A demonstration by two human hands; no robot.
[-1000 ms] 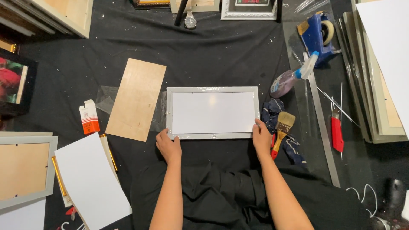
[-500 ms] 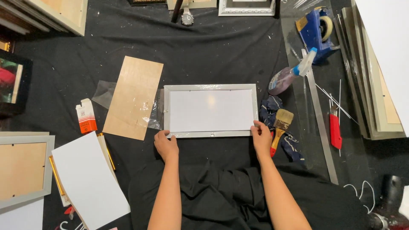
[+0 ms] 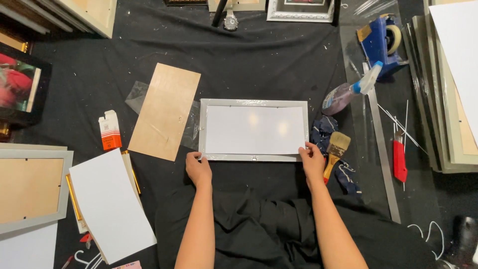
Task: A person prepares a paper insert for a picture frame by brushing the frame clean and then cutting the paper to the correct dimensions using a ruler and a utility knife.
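A grey picture frame [image 3: 203, 127] lies face down on the black cloth, with a white sheet [image 3: 254, 129] set inside it. My left hand [image 3: 198, 169] rests at the frame's near left corner, fingertips on the lower edge. My right hand [image 3: 313, 162] presses on the near right corner, fingers touching the sheet's corner. Neither hand grips anything. A brown backing board [image 3: 164, 111] lies tilted just left of the frame, over a piece of clear plastic film [image 3: 135, 94].
A paintbrush [image 3: 335, 152] and dark rag [image 3: 323, 129] lie right of the frame, with a spray bottle [image 3: 348, 90], blue tape dispenser [image 3: 381, 42], metal ruler [image 3: 381, 164] and red cutter [image 3: 399, 159]. White sheets [image 3: 112, 204], another frame [image 3: 32, 189] and an orange-white box [image 3: 109, 130] sit at left.
Both hands stay at the frame's near corners, barely shifting. The view has drifted slightly.
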